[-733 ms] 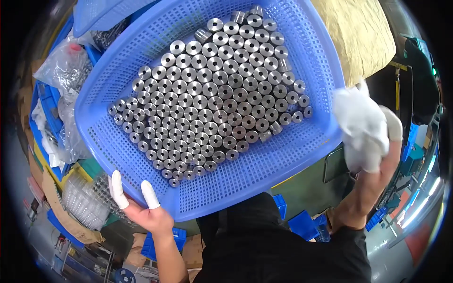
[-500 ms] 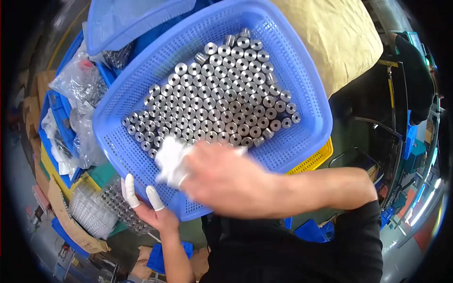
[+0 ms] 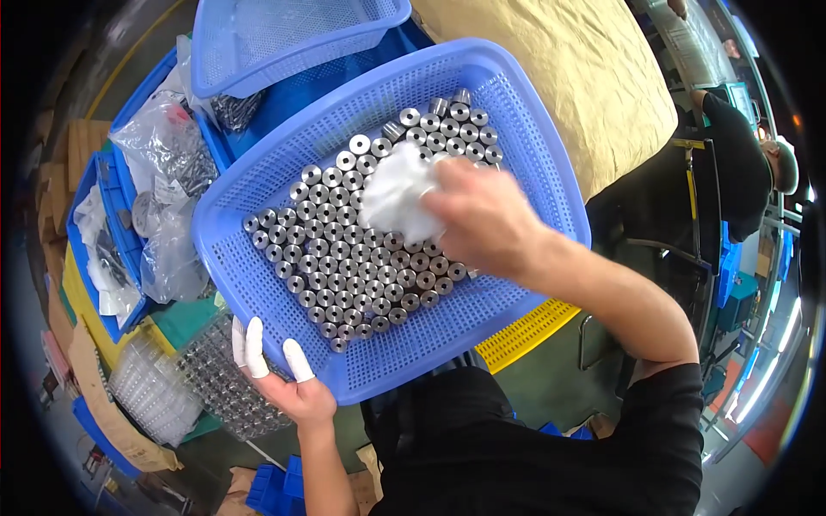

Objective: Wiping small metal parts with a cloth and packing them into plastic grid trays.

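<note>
In front of me a blue perforated plastic basket (image 3: 385,365) slants, with many short shiny metal cylinders (image 3: 357,288) in it, most standing on end with a centre hole showing. My right hand (image 3: 486,215) grips a bunched white cloth (image 3: 398,196), slightly blurred, over the upper middle of the cylinders and hides some of them. At the basket's lower left corner my left hand (image 3: 297,391) holds the outside of the wall, its visible fingers covered by white finger cots.
Another blue basket (image 3: 301,73) sits beyond the first. Blue bins with bagged parts (image 3: 163,138) lie at left, above clear plastic trays (image 3: 225,383). A yellow basket (image 3: 527,337) shows beneath; a tan covered bundle (image 3: 559,86) is at far right. A person in black (image 3: 738,163) is farther right.
My right hand has swept the white cloth away from the near edge, up and to the right, uncovering the near cylinders. The basket sits slightly lower in view; my left hand stays at its corner.
</note>
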Demonstrator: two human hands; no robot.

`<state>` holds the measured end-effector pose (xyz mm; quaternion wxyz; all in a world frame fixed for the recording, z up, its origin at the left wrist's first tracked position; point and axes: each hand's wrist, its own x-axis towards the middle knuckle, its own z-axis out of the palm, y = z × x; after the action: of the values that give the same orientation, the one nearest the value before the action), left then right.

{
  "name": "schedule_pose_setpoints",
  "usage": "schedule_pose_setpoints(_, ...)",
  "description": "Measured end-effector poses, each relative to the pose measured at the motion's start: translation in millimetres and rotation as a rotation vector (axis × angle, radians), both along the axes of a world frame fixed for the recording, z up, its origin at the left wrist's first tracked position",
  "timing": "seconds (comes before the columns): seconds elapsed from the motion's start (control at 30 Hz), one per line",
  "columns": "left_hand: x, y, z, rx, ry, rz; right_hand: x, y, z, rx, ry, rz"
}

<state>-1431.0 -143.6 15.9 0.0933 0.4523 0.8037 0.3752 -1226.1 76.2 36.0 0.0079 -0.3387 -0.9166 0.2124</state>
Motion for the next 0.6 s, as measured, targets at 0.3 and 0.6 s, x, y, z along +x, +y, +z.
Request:
schedule_pose_setpoints(0.3, 2, -1, 0, -0.004, 0.011, -0.001, 13, 11, 15, 0.309, -0.029, -0.229)
schedule_pose_setpoints(0.6, 3, -3, -7, 0.093, -0.112, 0.009, -54, -59, -9, -0.028, 0.146, 0.483)
